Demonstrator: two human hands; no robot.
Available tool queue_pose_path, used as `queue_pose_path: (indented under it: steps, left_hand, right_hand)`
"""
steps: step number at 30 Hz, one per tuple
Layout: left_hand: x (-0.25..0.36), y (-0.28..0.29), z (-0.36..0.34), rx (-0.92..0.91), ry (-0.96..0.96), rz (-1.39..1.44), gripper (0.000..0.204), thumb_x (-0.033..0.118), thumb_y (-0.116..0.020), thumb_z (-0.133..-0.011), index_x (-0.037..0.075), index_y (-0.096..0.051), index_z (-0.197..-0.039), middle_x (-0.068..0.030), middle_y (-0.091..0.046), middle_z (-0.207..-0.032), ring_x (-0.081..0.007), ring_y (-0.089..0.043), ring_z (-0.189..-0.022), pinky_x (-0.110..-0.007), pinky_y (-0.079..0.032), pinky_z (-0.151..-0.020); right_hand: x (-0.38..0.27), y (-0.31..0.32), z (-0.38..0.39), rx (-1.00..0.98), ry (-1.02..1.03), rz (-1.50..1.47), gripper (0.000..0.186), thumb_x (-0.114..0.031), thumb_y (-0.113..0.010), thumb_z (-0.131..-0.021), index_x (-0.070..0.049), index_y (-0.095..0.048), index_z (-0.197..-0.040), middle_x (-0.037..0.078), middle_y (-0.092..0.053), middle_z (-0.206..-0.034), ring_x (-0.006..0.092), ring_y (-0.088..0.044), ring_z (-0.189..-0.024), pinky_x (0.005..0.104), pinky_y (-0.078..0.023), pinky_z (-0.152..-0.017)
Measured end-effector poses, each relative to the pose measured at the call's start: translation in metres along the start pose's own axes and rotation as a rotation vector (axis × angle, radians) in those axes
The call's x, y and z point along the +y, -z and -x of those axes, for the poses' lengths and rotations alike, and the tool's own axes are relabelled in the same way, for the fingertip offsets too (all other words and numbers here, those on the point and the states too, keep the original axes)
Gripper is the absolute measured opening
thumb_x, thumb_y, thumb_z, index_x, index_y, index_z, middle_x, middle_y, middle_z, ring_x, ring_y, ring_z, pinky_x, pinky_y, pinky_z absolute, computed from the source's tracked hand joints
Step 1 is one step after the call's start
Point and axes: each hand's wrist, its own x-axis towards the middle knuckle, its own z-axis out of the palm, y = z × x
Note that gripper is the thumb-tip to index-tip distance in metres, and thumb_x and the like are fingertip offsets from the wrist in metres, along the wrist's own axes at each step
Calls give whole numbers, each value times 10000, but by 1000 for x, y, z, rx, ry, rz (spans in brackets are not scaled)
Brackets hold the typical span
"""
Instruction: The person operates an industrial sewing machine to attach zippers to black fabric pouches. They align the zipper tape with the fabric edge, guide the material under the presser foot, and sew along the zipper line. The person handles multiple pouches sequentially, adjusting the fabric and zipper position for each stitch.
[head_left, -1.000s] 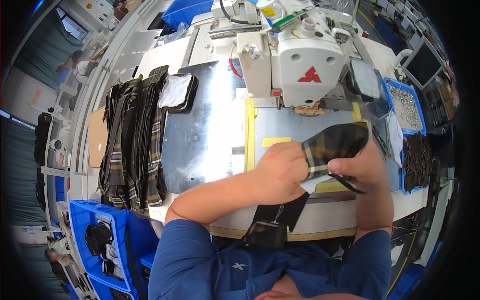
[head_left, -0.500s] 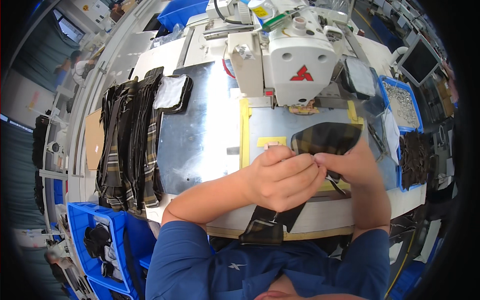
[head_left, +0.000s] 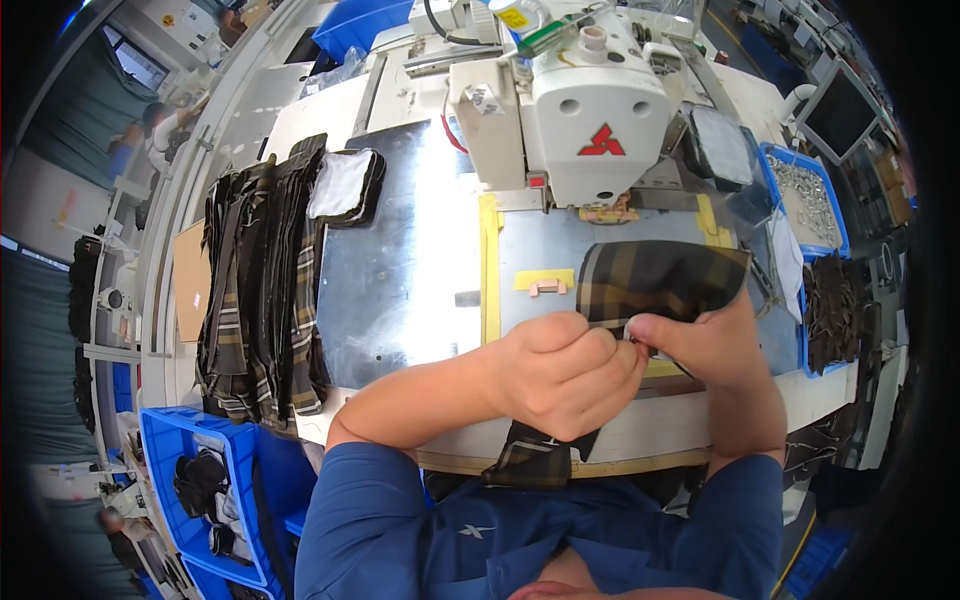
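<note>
Cloth point(head_left: 660, 280): found clamped in fingers of right hand point(head_left: 715, 345), pinched at edge by left hand point(head_left: 570, 375); judged unfinished, clear of sewing machine point(head_left: 590, 110).

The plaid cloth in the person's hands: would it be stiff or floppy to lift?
The plaid cloth is probably flexible, since it curves, yet perhaps not limp, as it spreads smoothly beyond the right hand. It looks thin, so likely light.
</note>
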Motion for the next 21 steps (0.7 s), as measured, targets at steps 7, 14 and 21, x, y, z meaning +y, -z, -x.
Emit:
queue_pose_path:
  steps: [7,14,21]
  left_hand:
    - [-2,13,-7,-52,-60,49,212,91,-794,-634,30,-792,-836,-9,-653,-807,-156,-582,-724,-313,-361,-669]
    - [-8,23,-8,-171,-127,79,184,11,-814,-708,14,-798,-891,-49,-697,-897,-214,-724,-941,-327,-460,-711]
    - [-12,30,-12,-151,-83,116,140,-79,-817,-752,-1,-772,-859,-37,-601,-762,-241,-753,-819,-314,-469,-630]
  right_hand:
    - [-4,-12,-5,62,-41,-97,532,36,-853,-816,22,-663,-1313,82,-756,-1172,133,-695,-1058,337,-576,-930]
    - [-4,-8,-9,29,78,91,411,-95,-851,-874,33,-702,-1235,100,-772,-1136,172,-708,-1032,368,-564,-948]
    - [-28,-3,-2,49,-54,-228,617,-34,-768,-943,-55,-522,-1508,99,-744,-1042,111,-691,-936,298,-564,-840]
